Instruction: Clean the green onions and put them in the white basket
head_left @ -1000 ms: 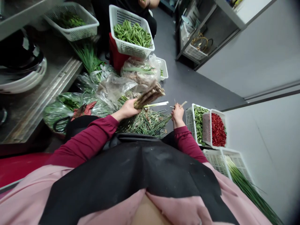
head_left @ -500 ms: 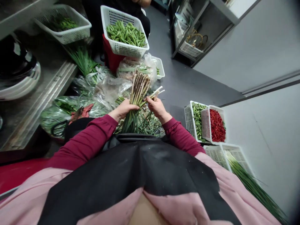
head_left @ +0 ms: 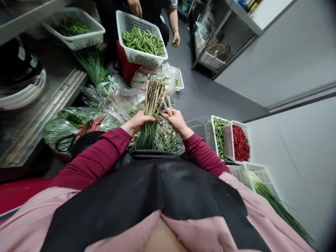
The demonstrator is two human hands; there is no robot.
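Grey, smooth floor (head_left: 196,96) runs up past 12 o'clock, and a flat, pale wall (head_left: 294,140) stands at 3 o'clock. Near the middle, just toward 11 o'clock, is a bunch of stalks (head_left: 154,96). The left hand (head_left: 139,122) has its grip curled snugly around it. The right hand (head_left: 175,120) has a small, pinched grip on a few pale stalks (head_left: 169,109), just beside the bunch.

Some of the work looks done: the pale ones seem clean. Lots looks left, because most of the bunch has brown, dirty-looking skin. A messy pile of scraps (head_left: 169,139) lies under the hands, thin, green and stringy with dry tan bits. At 4 o'clock, long green stalks (head_left: 275,204) with white ends lean out of a plastic basket (head_left: 265,171) full of little holes; these look cleaned too.

The bunch is made of skinny, straight sticks, rough on top and soft, dark green below. Crinkly, see-through bags (head_left: 124,98) slump at 10 o'clock. Small, pointy red peppers (head_left: 240,143) are heaped at 3 o'clock. Flat, curvy green pods (head_left: 143,41) fill another basket (head_left: 147,60) near 11 o'clock.
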